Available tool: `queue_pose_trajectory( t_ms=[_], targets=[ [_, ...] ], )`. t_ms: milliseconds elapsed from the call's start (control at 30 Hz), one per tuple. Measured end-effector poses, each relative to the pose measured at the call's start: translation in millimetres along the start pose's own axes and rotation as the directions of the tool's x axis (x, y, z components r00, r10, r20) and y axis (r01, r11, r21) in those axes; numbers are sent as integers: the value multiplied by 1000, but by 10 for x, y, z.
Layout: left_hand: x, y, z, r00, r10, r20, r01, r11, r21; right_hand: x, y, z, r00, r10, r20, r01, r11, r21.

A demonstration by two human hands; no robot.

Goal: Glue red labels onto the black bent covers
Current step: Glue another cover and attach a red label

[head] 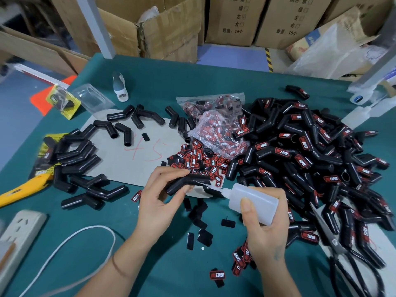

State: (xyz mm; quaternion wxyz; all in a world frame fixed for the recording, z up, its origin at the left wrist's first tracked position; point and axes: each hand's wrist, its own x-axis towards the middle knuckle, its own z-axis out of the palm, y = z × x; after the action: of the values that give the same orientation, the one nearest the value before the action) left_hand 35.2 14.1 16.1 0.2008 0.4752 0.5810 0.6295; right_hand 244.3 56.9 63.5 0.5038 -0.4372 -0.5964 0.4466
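Note:
My left hand (159,196) grips a black bent cover (186,183) just above the green table, near its middle. My right hand (264,224) holds a translucent white glue bottle (252,201) with its nozzle pointing left, close to the cover's right end. A heap of loose red labels (199,160) lies just beyond the held cover. Plain black covers (79,155) are scattered to the left. At the right lies a big pile of covers with labels on them (310,159).
Clear bags of labels (216,125) sit behind the loose heap. A yellow utility knife (21,189) and a white power strip (20,232) with its cable lie at the left. Scissors (334,239) rest at the right. Cardboard boxes (167,28) stand beyond the table.

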Motion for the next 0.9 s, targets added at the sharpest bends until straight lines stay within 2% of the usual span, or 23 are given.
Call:
queue_pose_trajectory(
  t_ms=[900],
  targets=[
    [2, -1, -1, 999, -41, 1, 41, 999, -7, 10, -12, 1, 1000, -22, -14, 21, 999, -26]
  ],
)
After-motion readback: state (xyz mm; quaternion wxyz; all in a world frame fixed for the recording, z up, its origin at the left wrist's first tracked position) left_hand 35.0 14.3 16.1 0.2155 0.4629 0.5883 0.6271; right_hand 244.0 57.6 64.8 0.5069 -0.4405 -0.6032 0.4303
